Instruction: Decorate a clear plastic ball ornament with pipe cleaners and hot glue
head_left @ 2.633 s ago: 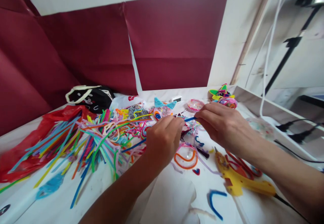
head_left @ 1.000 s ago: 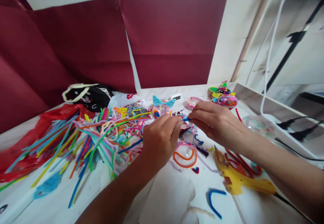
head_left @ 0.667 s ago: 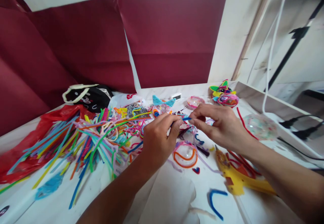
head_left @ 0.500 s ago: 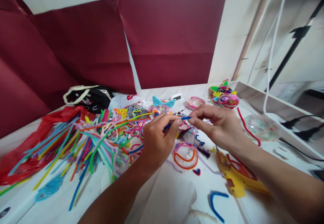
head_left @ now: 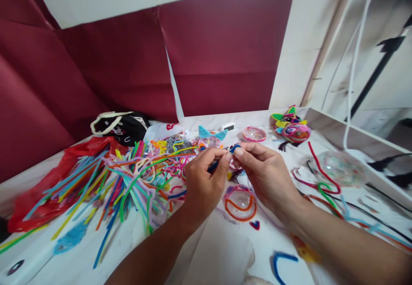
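A blue pipe cleaner point(head_left: 234, 148) is pinched between my two hands above the middle of the table, its end bent over into a small curl. My left hand point(head_left: 206, 173) is closed on one part of it, and my right hand point(head_left: 265, 167) pinches the curled end; the fingertips nearly touch. Below them lies a clear round piece point(head_left: 240, 205) with an orange pipe cleaner along its rim. Beside that sits a small red-and-blue heart point(head_left: 255, 225). Closer to me a bent blue pipe cleaner point(head_left: 280, 263) rests on the white surface.
Many coloured pipe cleaners point(head_left: 128, 186) spill from a red plastic bag point(head_left: 38, 207) on the left. A black bag point(head_left: 124, 127) stands behind. A yellow glue gun point(head_left: 307, 250) is partly hidden under my right forearm. At right are a clear dome point(head_left: 343, 169) and cables.
The blue pipe cleaner's end, straight before, is now curled over. My hands have come closer together. The view has shifted slightly, and my right forearm now covers more of the glue gun.
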